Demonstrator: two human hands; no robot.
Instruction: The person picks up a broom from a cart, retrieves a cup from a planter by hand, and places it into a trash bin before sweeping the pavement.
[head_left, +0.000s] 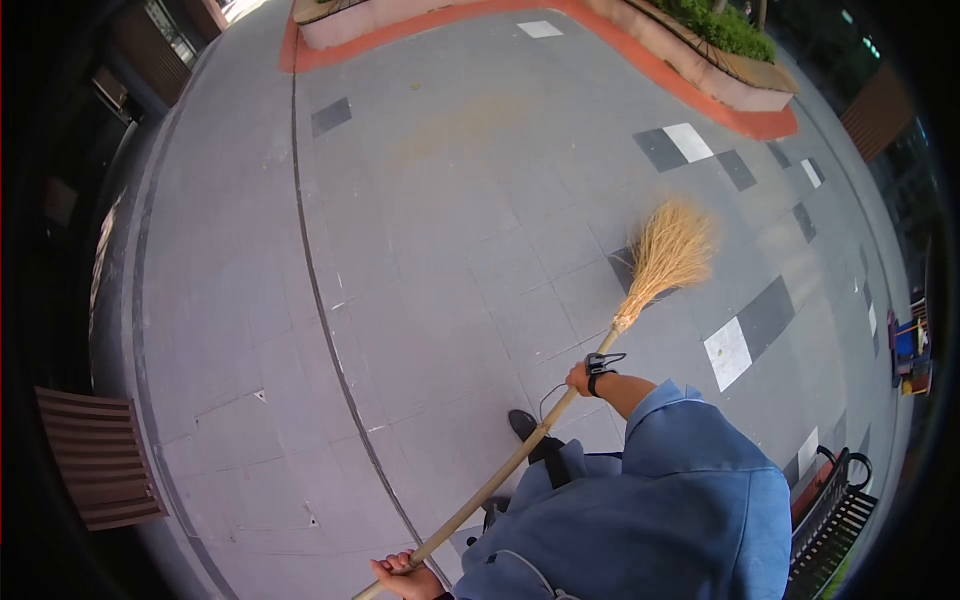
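A long-handled straw broom (500, 468) runs diagonally across my body, its fanned bristles (672, 248) out over the paving at the upper right. My right hand (580, 378), with a black device strapped at the wrist, is wrapped round the handle just below the bristle binding. Lower down, near the bottom edge of the view, my left hand (405, 575) grips the handle close to its other end. The tip of the handle runs out of view. Behind the handle a dark shoe (522, 425) shows on the ground.
Grey paving (430, 270) with scattered white and dark tiles spreads ahead. A planter (740, 92) with a red-painted border curves along the far side. A black metal bench (835, 525) stands at the lower right, a brown slatted bench (100, 458) at the left. A narrow dark groove (318, 290) crosses the paving.
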